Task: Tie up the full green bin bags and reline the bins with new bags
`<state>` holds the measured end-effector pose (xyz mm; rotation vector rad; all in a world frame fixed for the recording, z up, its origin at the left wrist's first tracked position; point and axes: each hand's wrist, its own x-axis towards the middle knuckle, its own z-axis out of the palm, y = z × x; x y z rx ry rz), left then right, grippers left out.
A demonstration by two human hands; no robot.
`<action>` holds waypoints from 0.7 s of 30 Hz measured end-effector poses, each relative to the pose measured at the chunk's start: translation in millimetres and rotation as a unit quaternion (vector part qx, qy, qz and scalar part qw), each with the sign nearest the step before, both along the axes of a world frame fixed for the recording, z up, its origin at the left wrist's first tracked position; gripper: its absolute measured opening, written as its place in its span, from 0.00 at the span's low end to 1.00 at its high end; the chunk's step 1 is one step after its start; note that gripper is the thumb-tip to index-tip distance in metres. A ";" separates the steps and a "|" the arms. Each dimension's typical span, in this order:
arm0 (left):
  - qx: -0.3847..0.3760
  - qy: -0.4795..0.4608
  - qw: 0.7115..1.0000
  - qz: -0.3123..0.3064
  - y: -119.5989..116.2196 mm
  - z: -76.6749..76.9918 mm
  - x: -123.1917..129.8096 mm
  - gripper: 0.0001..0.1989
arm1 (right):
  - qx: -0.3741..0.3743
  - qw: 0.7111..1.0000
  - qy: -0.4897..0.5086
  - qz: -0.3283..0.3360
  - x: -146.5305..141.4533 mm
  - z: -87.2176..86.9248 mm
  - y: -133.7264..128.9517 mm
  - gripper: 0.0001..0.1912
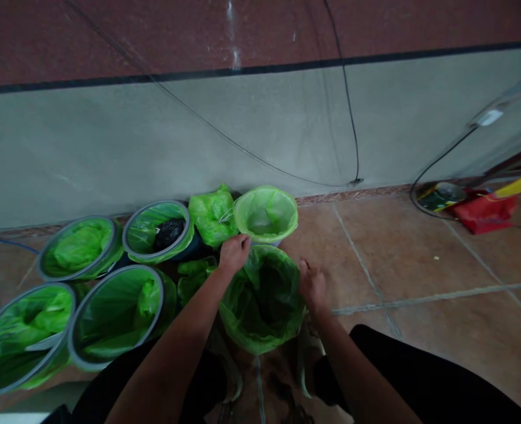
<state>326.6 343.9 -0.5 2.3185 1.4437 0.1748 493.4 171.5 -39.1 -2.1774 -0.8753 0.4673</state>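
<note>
A green trash bag (260, 335) lines a round bin between my feet, its mouth spread wide and its inside dark. My left hand (235, 253) is closed at the bag's upper left edge, knuckles up. On the opposite side, my right hand (312, 287) pinches the edge of the same bag. Just behind stands a smaller bin with a pale green liner (266, 212). A full, tied green bag (214, 217) sits to the left of that bin. The bin's own wall is hidden under the liner.
Several grey-rimmed bins with green liners crowd the left, among them one bin (125, 359) and another holding a black bag (169, 233). A red dustpan (485, 212) and a can (441, 195) lie far right. Black cables (351, 112) hang along the wall (110, 147).
</note>
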 end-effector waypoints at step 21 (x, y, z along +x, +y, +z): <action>0.053 0.028 0.976 -0.207 -5.9 -38.4 -6.7 0.13 | -0.045 0.979 0.034 0.198 14.5 -15.7 52.4 0.17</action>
